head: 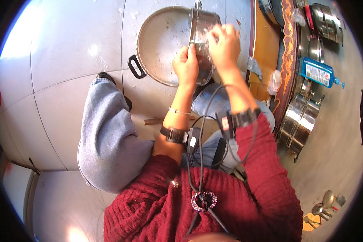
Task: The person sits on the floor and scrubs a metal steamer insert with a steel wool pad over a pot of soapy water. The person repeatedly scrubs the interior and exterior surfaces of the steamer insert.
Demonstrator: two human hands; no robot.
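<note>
A stainless steel pot (201, 27) is tipped on its side over the right part of a wide, shallow metal pan (165, 42) on the tiled floor. My left hand (186, 66) grips the pot's rim, thumb on the near edge. Against the pot's outer wall, my right hand (225, 45) has its fingers bent and pressed together; blur hides whether they hold a scrubber. Droplets or suds cover the pot wall. One black handle of the pan juts out at its lower left.
A carved wooden edge (286, 45) runs along the right. Beyond it lie a blue detergent bottle (317, 72), a steel steamer pot (301, 121) and several utensils (320, 210). A plastic bag (274, 82) sits beside the edge. Cables hang between my forearms.
</note>
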